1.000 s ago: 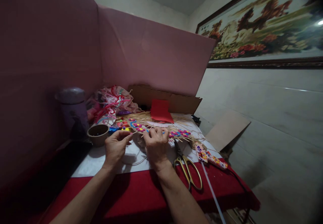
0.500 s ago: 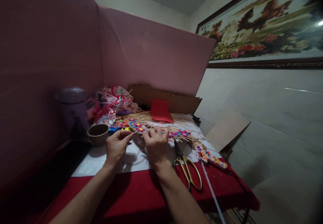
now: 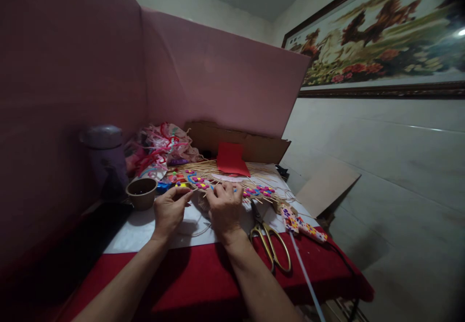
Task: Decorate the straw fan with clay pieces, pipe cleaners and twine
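My left hand (image 3: 170, 213) is closed in a pinch at the end of a thin pale stick (image 3: 195, 190), left of my right hand. My right hand (image 3: 225, 210) grips a long craft piece (image 3: 259, 192) edged with thin sticks and covered with pink, blue and yellow bits. The right fingers hide its middle part. Gold-handled scissors (image 3: 271, 244) lie just right of that hand. Farther right rests a flower-patterned glue gun (image 3: 303, 226) with a clear glue stick (image 3: 307, 276) poking out toward me.
A brown cup (image 3: 141, 201) and a purple bottle (image 3: 105, 162) stand on the left. Behind are a pile of pink and red craft strings (image 3: 165, 143), a bundle of sticks (image 3: 203, 168), red paper (image 3: 232, 158) and a cardboard strip (image 3: 261, 148). Pink panels (image 3: 218, 75) rise at the back.
My left hand has shifted slightly to the right, toward my right hand, still pinching. My right hand and the craft piece stay in place.
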The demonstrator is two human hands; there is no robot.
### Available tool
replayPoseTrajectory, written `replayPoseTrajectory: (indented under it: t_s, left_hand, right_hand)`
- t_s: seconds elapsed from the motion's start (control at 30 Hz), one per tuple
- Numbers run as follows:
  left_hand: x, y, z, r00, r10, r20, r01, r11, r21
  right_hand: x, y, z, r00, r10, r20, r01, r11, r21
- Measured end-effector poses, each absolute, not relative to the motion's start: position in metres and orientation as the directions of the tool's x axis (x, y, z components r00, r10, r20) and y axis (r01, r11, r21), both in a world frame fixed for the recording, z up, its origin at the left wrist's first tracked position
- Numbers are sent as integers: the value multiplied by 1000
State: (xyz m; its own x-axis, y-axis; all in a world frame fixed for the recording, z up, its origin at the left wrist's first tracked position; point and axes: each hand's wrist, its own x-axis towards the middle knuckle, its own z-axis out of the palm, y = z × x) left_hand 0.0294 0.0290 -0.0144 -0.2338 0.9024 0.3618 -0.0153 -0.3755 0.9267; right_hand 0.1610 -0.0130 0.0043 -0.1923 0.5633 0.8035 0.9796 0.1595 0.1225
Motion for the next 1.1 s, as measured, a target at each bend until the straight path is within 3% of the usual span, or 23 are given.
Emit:
replayPoseTrajectory:
  t_s: [0.7,0.9,1.1]
  left_hand:
    - [31,27,-17,-218,900,378,-16,-390,921]
    - [26,24,-14,-304,842,446,99,-437,894]
    - [26,24,-16,-261,822,507,184,-473,862]
  right_hand:
    - [162,-12,4,-176,573,801,983,139,117]
    - [162,-11,3,-161,586,794,986,126,107]
    - [162,-14,6,-165,602,781,986,123,114]
